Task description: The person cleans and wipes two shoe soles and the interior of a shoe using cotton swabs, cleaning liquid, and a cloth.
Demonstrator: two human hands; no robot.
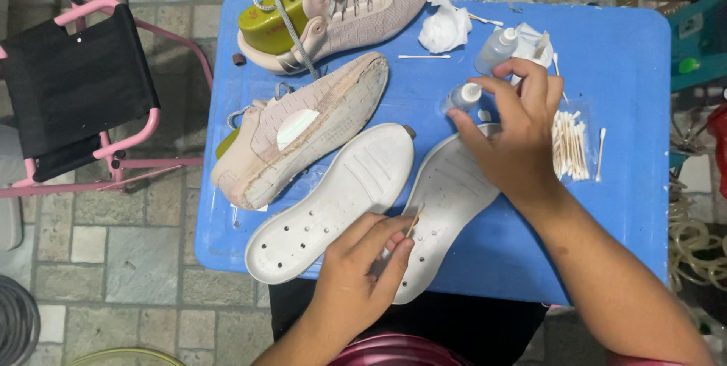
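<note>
Makeshift shoe-repair spot: blue plastic table on stone paving, pink folding chair beside.

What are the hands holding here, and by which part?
The left hand pinches a thin wooden stick by its lower end, over a white sole. The right hand grips a small bottle around its body.

Two pink knit shoes lie on the blue surface, one holding a yellow-green shoe tree. A crumpled white tissue sits near them. A pink-framed black chair stands beside.
</note>
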